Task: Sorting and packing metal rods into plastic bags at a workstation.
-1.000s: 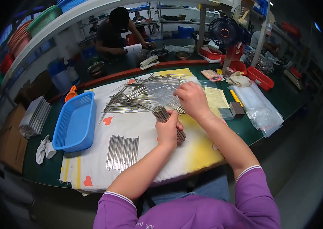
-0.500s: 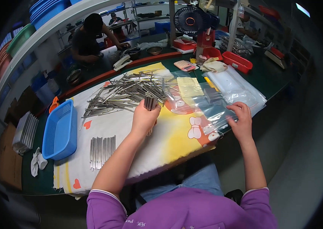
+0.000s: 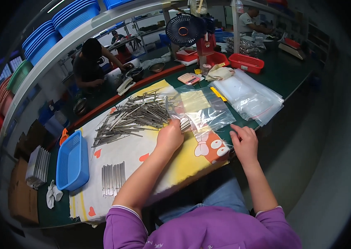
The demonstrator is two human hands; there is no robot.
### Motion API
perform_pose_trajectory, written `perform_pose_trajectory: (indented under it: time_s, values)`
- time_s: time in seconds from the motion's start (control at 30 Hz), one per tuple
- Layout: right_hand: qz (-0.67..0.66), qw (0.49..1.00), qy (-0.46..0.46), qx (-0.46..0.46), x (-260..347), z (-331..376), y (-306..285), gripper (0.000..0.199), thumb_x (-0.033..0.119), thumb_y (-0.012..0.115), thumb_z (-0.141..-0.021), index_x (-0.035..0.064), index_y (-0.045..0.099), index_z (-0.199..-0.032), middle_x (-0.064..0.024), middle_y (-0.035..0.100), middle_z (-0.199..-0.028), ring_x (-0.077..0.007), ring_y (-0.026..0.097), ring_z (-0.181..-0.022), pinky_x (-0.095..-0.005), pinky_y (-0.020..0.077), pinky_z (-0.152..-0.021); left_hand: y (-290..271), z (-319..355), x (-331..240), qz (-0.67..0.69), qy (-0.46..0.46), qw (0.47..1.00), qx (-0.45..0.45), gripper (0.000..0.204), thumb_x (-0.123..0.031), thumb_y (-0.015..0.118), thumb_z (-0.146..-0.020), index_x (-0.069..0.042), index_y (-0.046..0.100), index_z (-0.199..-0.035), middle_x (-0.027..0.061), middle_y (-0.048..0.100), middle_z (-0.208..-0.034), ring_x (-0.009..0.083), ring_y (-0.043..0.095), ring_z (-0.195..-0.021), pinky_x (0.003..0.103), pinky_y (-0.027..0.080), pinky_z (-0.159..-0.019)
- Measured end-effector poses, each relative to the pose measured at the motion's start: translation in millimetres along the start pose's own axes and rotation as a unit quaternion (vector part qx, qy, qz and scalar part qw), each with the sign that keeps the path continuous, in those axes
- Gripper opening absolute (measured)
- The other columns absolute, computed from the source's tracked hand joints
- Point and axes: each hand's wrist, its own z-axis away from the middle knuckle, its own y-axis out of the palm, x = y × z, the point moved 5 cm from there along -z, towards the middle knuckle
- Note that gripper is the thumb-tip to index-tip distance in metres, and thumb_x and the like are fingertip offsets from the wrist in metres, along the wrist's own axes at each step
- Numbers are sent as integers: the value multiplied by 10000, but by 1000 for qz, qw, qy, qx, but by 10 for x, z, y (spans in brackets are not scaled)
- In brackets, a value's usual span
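Observation:
My left hand is closed around a bundle of short metal rods, which now lie sideways with their ends pointing right. Those ends are at the left part of a clear plastic bag; glare hides whether they are inside it. My right hand is just off the bag's lower right corner, fingers partly bent and thumb apart, with nothing visible in it. Beyond my left hand spreads a loose pile of metal rods. A neat row of rods lies on the cloth, left of my left forearm.
A blue basket stands at the left, near a crumpled white glove. At the back right are stacked clear bags, a yellow cutter, a calculator and red trays. A fan stands behind; a co-worker sits across.
The rod bundle has tipped from upright to sideways and moved right, up to the bag. My right hand has drawn back from the bag toward me. The view has shifted a little.

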Motion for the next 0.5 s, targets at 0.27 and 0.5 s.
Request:
perform_pose_trajectory:
  time_s: [0.27, 0.5]
  values:
    - [61, 993, -18, 95, 151, 58, 153, 210, 141, 629, -798, 82, 679, -994, -78, 585, -821, -280, 552, -829, -396, 462, -741, 74, 17, 0, -27, 13, 1000, -3, 186, -57, 613, -711, 23, 533, -860, 245, 632, -759, 405, 634, -685, 474, 512, -634]
    - [86, 985, -67, 136, 270, 5, 373, 293, 105, 597, -804, 31, 629, -1085, -103, 583, -1009, -298, 523, -1007, -426, 417, -887, 30, 41, -13, -23, 34, 999, -29, 196, -69, 628, -703, 30, 539, -847, 228, 630, -708, 393, 635, -659, 461, 515, -606]
